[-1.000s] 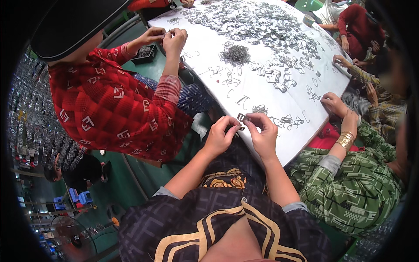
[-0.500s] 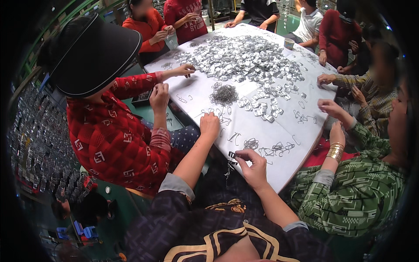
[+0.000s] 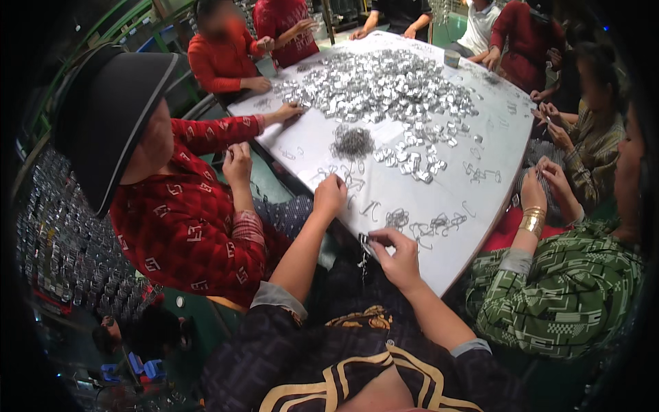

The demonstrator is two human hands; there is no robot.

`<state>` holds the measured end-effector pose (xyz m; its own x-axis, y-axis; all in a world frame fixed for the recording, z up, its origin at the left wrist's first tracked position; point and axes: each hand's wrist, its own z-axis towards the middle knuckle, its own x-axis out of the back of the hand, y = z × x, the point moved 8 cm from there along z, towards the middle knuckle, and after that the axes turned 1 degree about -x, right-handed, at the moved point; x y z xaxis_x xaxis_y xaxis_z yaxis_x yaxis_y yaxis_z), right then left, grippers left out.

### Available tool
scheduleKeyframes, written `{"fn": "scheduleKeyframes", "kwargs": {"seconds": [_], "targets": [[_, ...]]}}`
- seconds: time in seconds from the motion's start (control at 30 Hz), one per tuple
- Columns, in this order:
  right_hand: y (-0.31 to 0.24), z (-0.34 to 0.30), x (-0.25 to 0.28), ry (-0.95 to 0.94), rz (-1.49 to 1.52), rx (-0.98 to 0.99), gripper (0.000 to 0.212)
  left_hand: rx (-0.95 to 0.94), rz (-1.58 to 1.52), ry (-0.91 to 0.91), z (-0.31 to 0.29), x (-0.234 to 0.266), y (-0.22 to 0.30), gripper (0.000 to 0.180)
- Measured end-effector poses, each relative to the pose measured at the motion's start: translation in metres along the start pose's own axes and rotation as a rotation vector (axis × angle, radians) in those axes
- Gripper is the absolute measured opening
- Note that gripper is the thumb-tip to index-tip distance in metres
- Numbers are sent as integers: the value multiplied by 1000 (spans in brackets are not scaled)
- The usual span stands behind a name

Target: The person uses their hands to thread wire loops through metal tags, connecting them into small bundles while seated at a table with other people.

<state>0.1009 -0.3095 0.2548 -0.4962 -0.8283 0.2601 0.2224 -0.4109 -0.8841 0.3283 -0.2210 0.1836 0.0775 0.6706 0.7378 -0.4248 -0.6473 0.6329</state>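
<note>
My left hand (image 3: 331,197) is over the near left edge of the white table (image 3: 288,141), its fingertips drawn together beside some loose bent wire pieces (image 3: 353,180). Whatever sits in that pinch is too small to make out. Just past the near edge, my right hand (image 3: 397,259) pinches a small dark-and-silver metal piece (image 3: 364,240) between thumb and finger. Thin silver bits hang below it. Close to this hand, on the tabletop, lie two loose clusters of wire hooks (image 3: 396,218) and wire loops (image 3: 439,224).
A big heap of flat silver metal pieces (image 3: 384,86) covers the table's middle, with a tangled wire pile (image 3: 352,141) nearer me. A cup (image 3: 452,58) stands at the far right. Co-workers sit close on both sides, a red-patterned sleeve (image 3: 216,134) reaching across at left.
My left hand has shifted slightly, its fingertips now pinched together. My right hand stays nearly in place. The left co-worker leans back; the right co-worker in green brings both hands together off the table.
</note>
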Motion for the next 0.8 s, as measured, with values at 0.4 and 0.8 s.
{"fn": "scheduleKeyframes", "kwargs": {"seconds": [0.4, 0.8], "targets": [[2, 13, -8, 47, 4, -82, 12, -109, -943, -185, -114, 56, 58, 10], [-14, 23, -42, 43, -72, -71, 15, -71, -983, -136, -111, 64, 45, 6]]}}
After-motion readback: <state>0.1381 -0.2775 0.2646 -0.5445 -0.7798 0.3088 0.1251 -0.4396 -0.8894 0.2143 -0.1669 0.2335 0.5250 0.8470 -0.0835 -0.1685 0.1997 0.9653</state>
